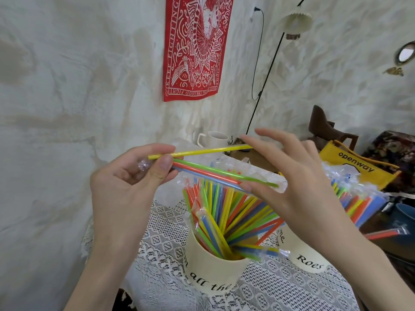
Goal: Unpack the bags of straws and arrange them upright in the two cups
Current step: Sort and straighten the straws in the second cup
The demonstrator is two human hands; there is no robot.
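Note:
My left hand [125, 182] pinches the end of a small clear bag of straws [215, 173] with green, orange and blue straws in it, held level above the cups. A yellow straw [202, 151] sticks out above the bundle, its far end between the fingers of my right hand [289, 182], which also touches the bag's right end. Below stands a cream cup [215, 274] with black lettering, full of loose coloured straws and a few bagged ones. A second cream cup [307, 259] stands to its right, partly hidden by my right forearm.
A lace cloth [161, 243] covers the table. More bags of straws [359, 198] lie at the right near a yellow tote bag [359, 162]. A white mug [213, 139] stands behind, close to the wall. A dark blue cup [404, 216] sits at the right edge.

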